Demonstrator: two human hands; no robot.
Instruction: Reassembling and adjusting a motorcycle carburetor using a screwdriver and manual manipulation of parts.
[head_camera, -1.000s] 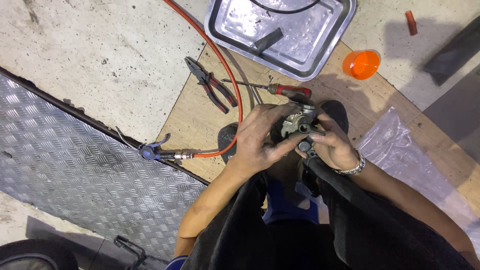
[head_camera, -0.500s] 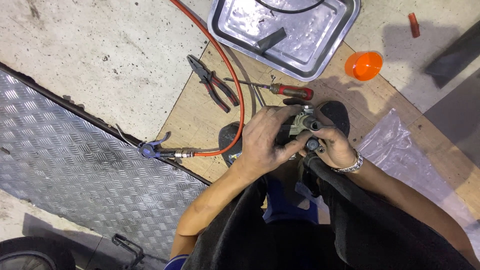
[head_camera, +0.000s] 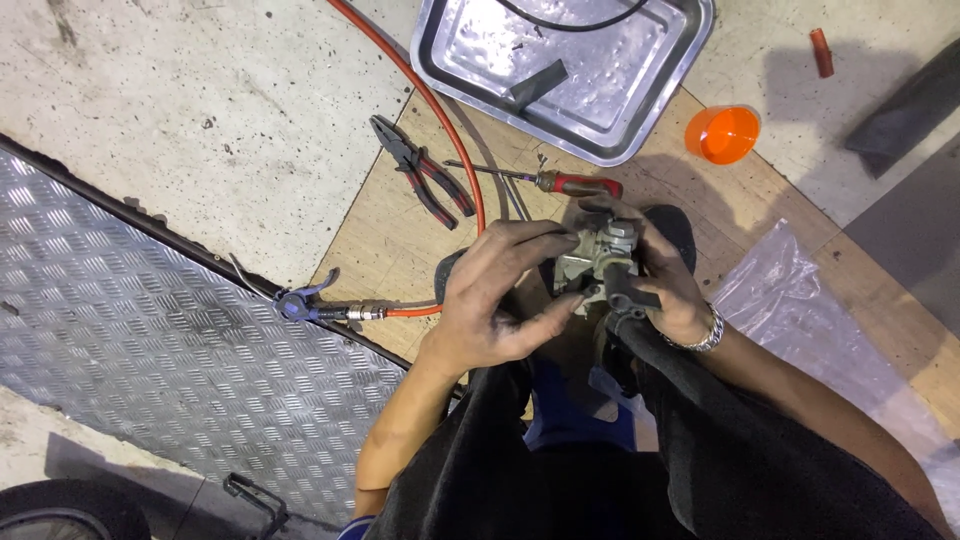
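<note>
1. the small grey metal engine part (head_camera: 592, 262) sits between both hands, held up over the wooden board (head_camera: 400, 235), near the board's middle and just above the person's knees.
2. the left hand (head_camera: 500, 300) is wrapped around the left side of the part. its fingers are curled shut on it, with one finger on top and the thumb under it.
3. the right hand (head_camera: 668, 290) is closed on the right side of the part. its fingers pinch a short black tube piece (head_camera: 628, 298) that sticks out of the part. a silver bracelet (head_camera: 706, 338) is on that wrist.
4. it looks like the hands are working the black tube piece on the part, fitting or turning it. i think the next move needs the left hand to keep the part very still while the right fingers push or twist gently.
5. a red-handled screwdriver (head_camera: 560, 182) lies on the board just past the hands.
6. red and black pliers (head_camera: 425, 183) lie near the board's left edge.
7. an orange hose (head_camera: 440, 120) runs across the board to a blue air nozzle (head_camera: 300, 302) by the bumpy metal plate (head_camera: 150, 330).
8. a silver tray (head_camera: 565, 65) sits at the board's far edge, and an orange cap (head_camera: 723, 133) is near the far right corner.
9. a clear plastic bag (head_camera: 800, 310) lies on the right side.
</note>
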